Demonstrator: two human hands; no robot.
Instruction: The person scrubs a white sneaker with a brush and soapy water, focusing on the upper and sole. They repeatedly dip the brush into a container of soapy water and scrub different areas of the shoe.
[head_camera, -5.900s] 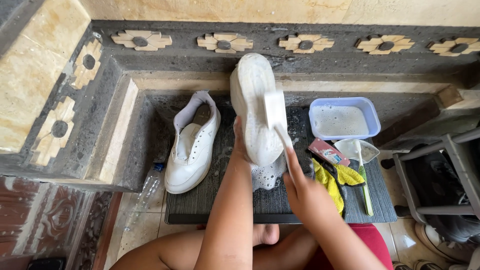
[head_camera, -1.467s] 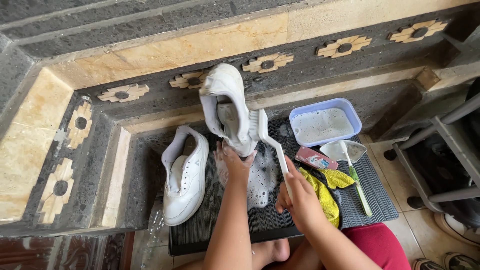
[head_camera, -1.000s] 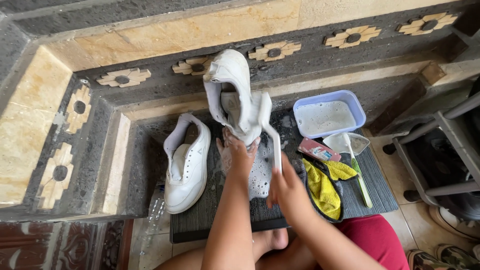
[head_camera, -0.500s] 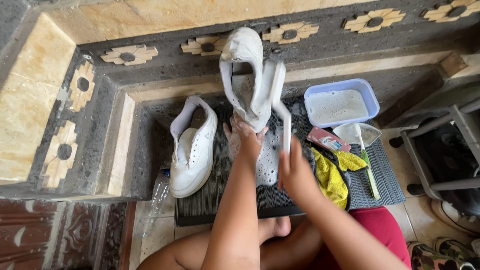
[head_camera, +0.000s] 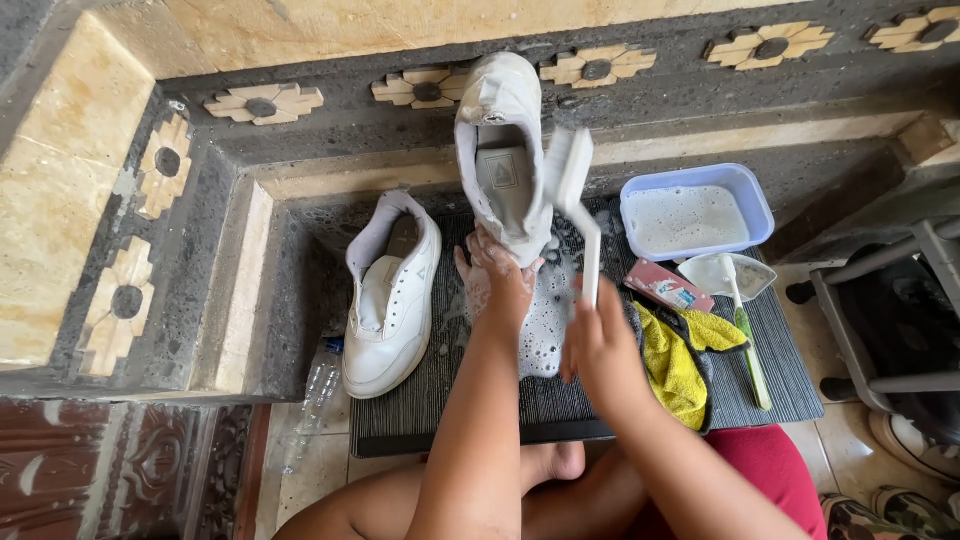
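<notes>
Since half a second ago, brush head sits higher beside the shoe's opening. On the dark mat's (head_camera: 600, 420) middle, left hand (head_camera: 500, 285) clamps the upright white shoe (head_camera: 500, 150); right hand (head_camera: 600, 345) grips the white brush (head_camera: 578, 200). Soapy fingers could slip, toppling it.

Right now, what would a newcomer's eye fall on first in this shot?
The soapy white shoe held up at centre by the left hand, with the right hand pressing a white brush against it. Its mate lies on the dark mat to the left; a foamy blue tub sits right.
</notes>
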